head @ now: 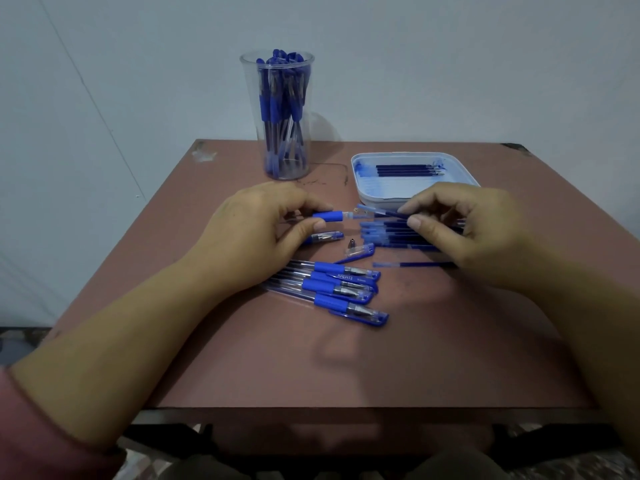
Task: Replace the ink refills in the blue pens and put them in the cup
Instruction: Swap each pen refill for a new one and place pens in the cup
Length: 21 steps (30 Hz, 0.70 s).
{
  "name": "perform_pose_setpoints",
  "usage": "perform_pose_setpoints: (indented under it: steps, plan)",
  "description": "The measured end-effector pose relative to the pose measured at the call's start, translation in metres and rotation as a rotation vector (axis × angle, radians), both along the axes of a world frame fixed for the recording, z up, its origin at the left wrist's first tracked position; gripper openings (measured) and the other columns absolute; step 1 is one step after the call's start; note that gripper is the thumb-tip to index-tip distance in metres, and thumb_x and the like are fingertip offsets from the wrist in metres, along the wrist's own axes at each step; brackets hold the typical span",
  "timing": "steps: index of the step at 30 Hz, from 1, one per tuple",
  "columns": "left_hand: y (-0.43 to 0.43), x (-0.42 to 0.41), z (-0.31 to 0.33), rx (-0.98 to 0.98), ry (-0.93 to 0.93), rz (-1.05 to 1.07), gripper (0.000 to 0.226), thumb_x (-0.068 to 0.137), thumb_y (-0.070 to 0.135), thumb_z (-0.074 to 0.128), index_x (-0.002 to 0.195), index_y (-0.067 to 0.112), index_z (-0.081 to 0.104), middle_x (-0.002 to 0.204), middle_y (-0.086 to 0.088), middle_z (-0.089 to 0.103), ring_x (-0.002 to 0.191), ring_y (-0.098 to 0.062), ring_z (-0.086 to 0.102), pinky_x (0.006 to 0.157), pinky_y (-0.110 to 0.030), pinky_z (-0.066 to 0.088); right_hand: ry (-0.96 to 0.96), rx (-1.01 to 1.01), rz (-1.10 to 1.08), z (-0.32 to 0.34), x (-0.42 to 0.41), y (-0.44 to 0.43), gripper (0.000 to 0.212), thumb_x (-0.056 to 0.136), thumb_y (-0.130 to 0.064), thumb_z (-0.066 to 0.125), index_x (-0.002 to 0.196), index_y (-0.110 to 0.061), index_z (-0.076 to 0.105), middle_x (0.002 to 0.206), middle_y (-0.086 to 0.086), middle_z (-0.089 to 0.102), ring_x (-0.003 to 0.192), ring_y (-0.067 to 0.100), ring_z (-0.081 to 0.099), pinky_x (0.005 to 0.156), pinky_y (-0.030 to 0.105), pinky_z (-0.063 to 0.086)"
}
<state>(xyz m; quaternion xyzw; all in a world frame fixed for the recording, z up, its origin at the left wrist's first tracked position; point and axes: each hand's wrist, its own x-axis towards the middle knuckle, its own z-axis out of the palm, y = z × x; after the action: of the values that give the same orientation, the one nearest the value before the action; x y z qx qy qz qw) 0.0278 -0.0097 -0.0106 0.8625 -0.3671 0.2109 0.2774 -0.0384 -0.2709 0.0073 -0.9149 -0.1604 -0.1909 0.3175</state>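
Reddish desk against a pale wall, in dim light.

Findings:
- My left hand pinches a stripped barrel by its blue grip, open end facing 3 o'clock.
- My right hand pinches a refill between thumb and fingers. Its free end is at the barrel mouth, but I cannot tell whether it has gone in.
- The cup stands at 11 o'clock on the desk, holding many pens.
- The tray at 1 o'clock holds refills.
- A loose tip and a cap lie at 6 o'clock of the barrel mouth, with a bunch of capped pens beyond them.

Assessment: I judge the step to be feeding the refill into the barrel.

Recommendations:
- Keep the barrel level and steady.
- Line the refill up along the barrel's axis before pushing.
- Grip close to the entering end so the thin tube does not bow.
- Slide it in without force.
- Leave the tip where it lies, in reach, as it looks likely to roll.
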Motion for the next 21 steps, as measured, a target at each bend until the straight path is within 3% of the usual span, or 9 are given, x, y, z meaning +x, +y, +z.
perform_pose_setpoints:
  steps: [9,15,21]
  plan:
    - [0.0009,0.0015,-0.0004,0.001,-0.004,0.0,0.026,0.089,0.038,0.06,0.11,0.03,0.072,0.094,0.018,0.066,0.085,-0.004,0.059,0.075,-0.026,0.047,0.053,-0.057,0.024,-0.0015,0.0,0.0015,0.028,0.087,-0.008,0.068,0.088,-0.036,0.062,0.077,-0.009,0.066,0.078,0.006,0.057,0.067,0.004,0.04]
    - [0.0036,0.0027,0.0009,0.043,-0.012,-0.032,0.024,0.088,0.037,0.061,0.108,0.03,0.072,0.089,0.021,0.061,0.085,-0.004,0.056,0.075,-0.021,0.043,0.003,-0.108,0.04,-0.005,0.0039,-0.0031,0.017,0.087,-0.009,0.069,0.093,-0.024,0.069,0.084,-0.013,0.066,0.081,0.003,0.057,0.07,0.005,0.04]
    - [0.0063,0.0041,0.0041,0.074,-0.03,-0.074,0.023,0.089,0.036,0.062,0.109,0.03,0.073,0.093,0.014,0.068,0.086,-0.007,0.058,0.078,-0.029,0.049,-0.043,-0.096,0.075,-0.0054,0.0049,-0.0039,0.013,0.084,-0.023,0.061,0.093,-0.021,0.071,0.085,-0.015,0.065,0.081,-0.003,0.058,0.073,0.004,0.039]
